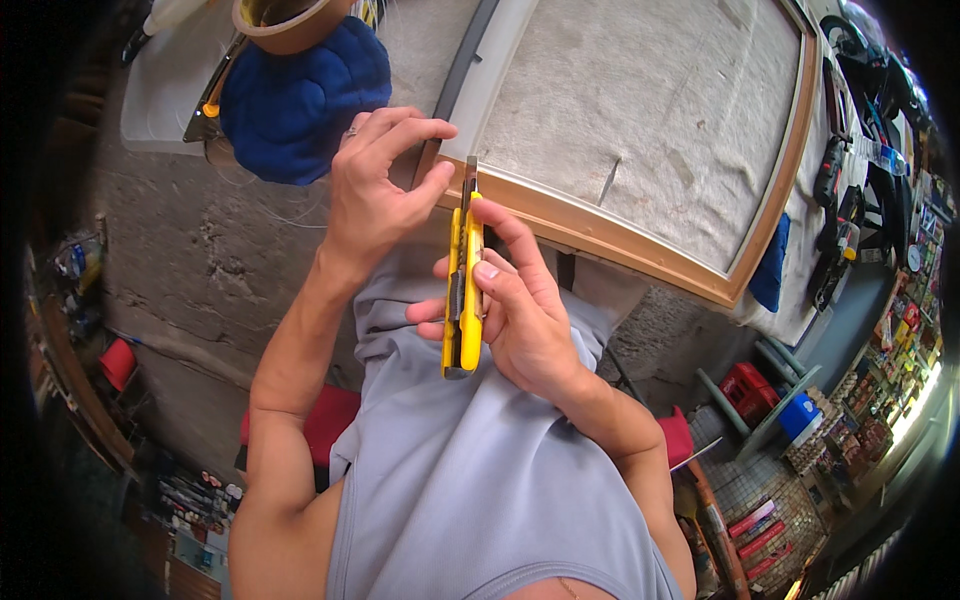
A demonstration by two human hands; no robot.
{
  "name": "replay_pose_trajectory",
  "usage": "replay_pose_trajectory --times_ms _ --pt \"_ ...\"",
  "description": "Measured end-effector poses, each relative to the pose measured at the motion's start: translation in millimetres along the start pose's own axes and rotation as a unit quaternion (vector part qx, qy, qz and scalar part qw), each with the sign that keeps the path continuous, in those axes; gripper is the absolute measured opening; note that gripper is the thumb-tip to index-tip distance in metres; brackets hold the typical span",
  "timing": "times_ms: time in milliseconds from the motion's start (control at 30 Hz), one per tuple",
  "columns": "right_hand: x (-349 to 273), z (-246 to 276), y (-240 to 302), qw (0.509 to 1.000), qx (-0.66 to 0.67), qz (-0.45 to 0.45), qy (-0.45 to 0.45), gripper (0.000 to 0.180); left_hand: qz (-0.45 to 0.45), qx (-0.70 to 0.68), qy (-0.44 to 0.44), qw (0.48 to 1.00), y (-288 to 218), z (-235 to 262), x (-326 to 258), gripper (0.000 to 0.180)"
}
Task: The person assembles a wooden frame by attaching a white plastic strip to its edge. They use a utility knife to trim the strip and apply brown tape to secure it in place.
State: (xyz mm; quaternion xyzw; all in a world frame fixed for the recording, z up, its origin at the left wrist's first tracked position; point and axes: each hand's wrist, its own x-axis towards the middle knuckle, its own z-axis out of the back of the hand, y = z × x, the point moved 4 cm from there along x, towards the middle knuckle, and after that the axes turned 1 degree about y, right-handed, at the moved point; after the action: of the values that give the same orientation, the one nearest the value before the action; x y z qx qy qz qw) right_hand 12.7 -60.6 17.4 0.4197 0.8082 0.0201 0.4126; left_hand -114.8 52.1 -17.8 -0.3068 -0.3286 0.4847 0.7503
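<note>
Yellow cutter [460,285] over half-hidden right fingers [426,311]

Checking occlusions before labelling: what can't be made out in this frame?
All in the head view:
Right hand: parts of its fingers, behind the yellow utility knife.
Wooden frame: far side cut off by the upper edge; near-left corner partly behind the left hand.
Blue cushion: upper part, behind the brown roll.
Shelf goods: too small and blurred near the right rim.
</note>
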Motion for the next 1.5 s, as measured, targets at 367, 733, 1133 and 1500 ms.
replay_pose_trajectory --times_ms 367,733,1133,1500 --pt "21 -25 5 0.999 0.019 -0.034 -0.018 0.022 0.008 -0.023 0.015 1.000 5 1 1 0.030" --pt "14 -28 16 0.996 0.030 -0.056 -0.062 0.028 -0.011 0.001 0.007 1.000 5 0 0 0.028" --pt "-25 43 125 0.885 -0.272 0.355 -0.132 0.059 -0.081 0.166 0.065 0.981 -23 -8 -8 0.018" --pt "23 124 185 0.550 -0.669 0.447 -0.223 0.080 -0.183 0.171 0.016 0.968 -17 -25 0 0.016"
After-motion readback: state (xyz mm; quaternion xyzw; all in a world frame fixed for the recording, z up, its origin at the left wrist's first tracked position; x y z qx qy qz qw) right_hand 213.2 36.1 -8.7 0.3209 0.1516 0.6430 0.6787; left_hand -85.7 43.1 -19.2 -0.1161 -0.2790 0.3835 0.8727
